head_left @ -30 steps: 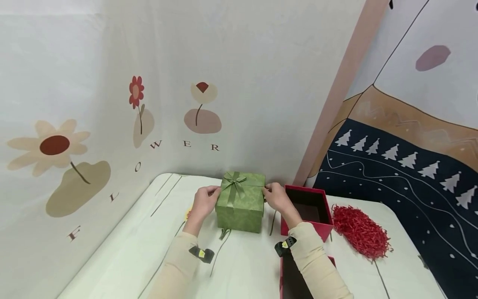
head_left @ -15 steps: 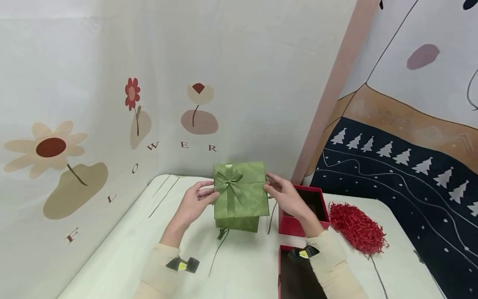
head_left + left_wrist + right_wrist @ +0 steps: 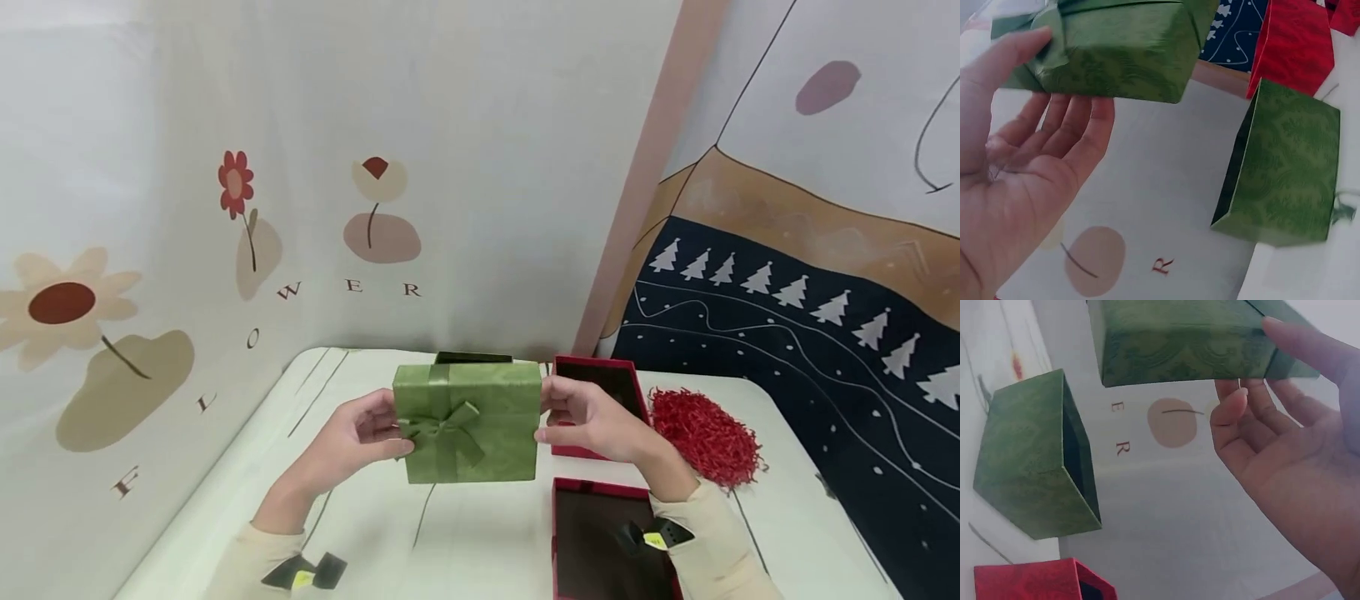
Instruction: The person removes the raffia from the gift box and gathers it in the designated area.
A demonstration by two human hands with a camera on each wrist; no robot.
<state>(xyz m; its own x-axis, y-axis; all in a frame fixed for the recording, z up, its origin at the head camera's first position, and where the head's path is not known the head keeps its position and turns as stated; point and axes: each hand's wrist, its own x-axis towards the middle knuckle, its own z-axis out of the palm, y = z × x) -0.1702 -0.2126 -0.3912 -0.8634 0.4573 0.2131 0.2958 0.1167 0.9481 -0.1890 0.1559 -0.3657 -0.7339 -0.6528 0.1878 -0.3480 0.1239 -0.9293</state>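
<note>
A green patterned gift box lid (image 3: 502, 425) with a ribbon bow (image 3: 447, 429) is held up, tilted toward me. My left hand (image 3: 352, 442) grips its left side, thumb in front by the bow and fingers behind. At the opposite side my right hand (image 3: 600, 421) holds the lid the same way. Behind the lid stands the green box base (image 3: 1285, 169), its top uncovered; the head view shows only its back rim. In the right wrist view the base (image 3: 1029, 450) stands apart from the lid.
A red open box (image 3: 592, 452) stands right of the green base. Nearer me lies a red-edged, dark-lined lid or tray (image 3: 600, 533). Red shredded paper (image 3: 705, 437) is heaped at the right. A white printed curtain (image 3: 480, 167) hangs behind the table.
Both hands have lifted the green lid off its base and brought it toward me, tilting its top to face me. The head view has shifted slightly right.
</note>
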